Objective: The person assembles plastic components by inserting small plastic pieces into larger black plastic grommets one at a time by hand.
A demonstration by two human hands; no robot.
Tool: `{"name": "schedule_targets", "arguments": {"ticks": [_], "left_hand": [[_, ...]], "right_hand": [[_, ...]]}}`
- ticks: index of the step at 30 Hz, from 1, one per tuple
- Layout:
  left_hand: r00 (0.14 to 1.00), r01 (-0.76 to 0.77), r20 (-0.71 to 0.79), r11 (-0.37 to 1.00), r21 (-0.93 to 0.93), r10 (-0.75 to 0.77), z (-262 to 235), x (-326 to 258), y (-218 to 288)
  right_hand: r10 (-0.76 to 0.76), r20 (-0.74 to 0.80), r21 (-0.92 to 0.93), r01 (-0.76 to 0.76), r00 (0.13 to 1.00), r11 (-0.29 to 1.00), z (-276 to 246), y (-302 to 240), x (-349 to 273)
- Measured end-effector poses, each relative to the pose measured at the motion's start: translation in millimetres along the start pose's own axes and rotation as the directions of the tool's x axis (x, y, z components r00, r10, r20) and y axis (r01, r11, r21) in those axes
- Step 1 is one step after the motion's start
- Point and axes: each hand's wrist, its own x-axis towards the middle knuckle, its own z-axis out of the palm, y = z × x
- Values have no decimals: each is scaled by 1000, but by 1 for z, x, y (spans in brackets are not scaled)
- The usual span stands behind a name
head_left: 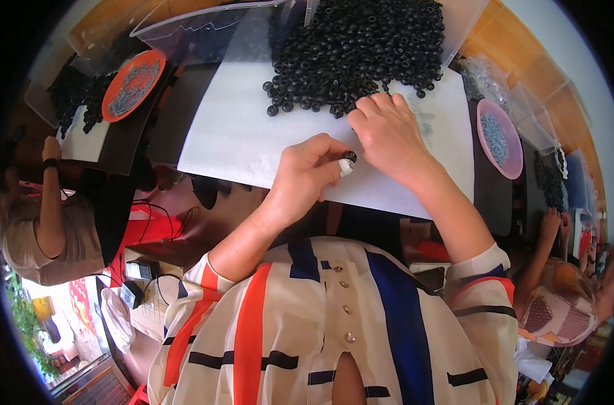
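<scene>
The left hand [307,169] is closed in a pinch, its thumb and fingers gripping a small round black piece [349,156] with a hole in it; something white [346,168] shows at the thumb's tip. The right hand [389,131] lies just beyond it, back upward, with curled fingers reaching to the near edge of a pile of black pieces [361,54]; I cannot tell whether it grips one. Both hands are above a white sheet [229,128] on a dark table [494,202], and the pile spreads onto this sheet from between clear plastic walls [463,27]. To the right stands a pink dish [515,150] of small bluish-grey parts [494,137]; to the left, an orange plate [135,63] bears grey parts [135,89]. Beyond the plate, a person [57,236] with a dark wristband sits beside more black pieces [94,118]. At the far right, another person [556,300] has both hands near another dark heap [548,181].
</scene>
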Motion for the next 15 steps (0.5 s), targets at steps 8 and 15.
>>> {"name": "schedule_targets", "arguments": {"ticks": [8, 15], "left_hand": [[1000, 7, -7, 1000, 1, -7, 2, 1, 1], [1000, -8, -5, 1000, -8, 8, 1, 1, -1]], "right_hand": [[-73, 88, 32, 71, 993, 997, -15, -8, -14], [178, -16, -9, -178, 984, 984, 0, -19, -22]]}}
